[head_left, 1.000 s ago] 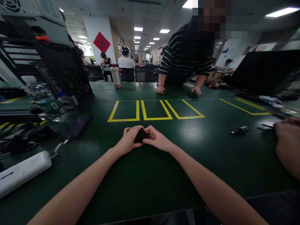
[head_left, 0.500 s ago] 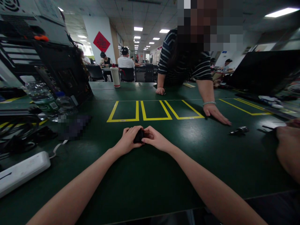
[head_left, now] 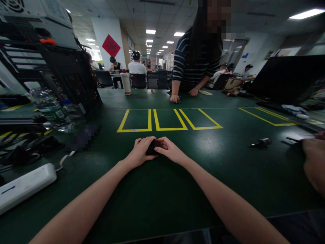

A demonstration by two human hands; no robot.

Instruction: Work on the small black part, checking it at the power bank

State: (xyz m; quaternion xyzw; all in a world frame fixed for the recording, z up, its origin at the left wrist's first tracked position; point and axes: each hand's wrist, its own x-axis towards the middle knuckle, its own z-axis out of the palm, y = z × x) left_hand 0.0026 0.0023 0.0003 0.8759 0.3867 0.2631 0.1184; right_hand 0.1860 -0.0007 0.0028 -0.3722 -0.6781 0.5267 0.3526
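Between my two hands is a small black blocky object (head_left: 151, 147), just above or on the green table (head_left: 157, 189); its kind I cannot make out. Fingers of my left hand (head_left: 140, 151) wrap over it from the left. From the right, my right hand (head_left: 169, 149) closes on it with bent fingers and the thumb against its side. Much of the object is hidden by the fingers. Beyond my hands lie rectangles of yellow tape (head_left: 170, 128) on the table top.
At left are a white power strip (head_left: 27, 186), cables, a water bottle (head_left: 48, 105) and an opened computer case (head_left: 71, 78). A white cup (head_left: 126, 83) stands farther back. A person (head_left: 193, 61) leans on the far edge. Right: a small dark tool (head_left: 261, 142) and another person's hand (head_left: 315, 162).
The person across the table has pulled one hand back from the tape toward the far edge. My hands keep nearly the same place around the black object.
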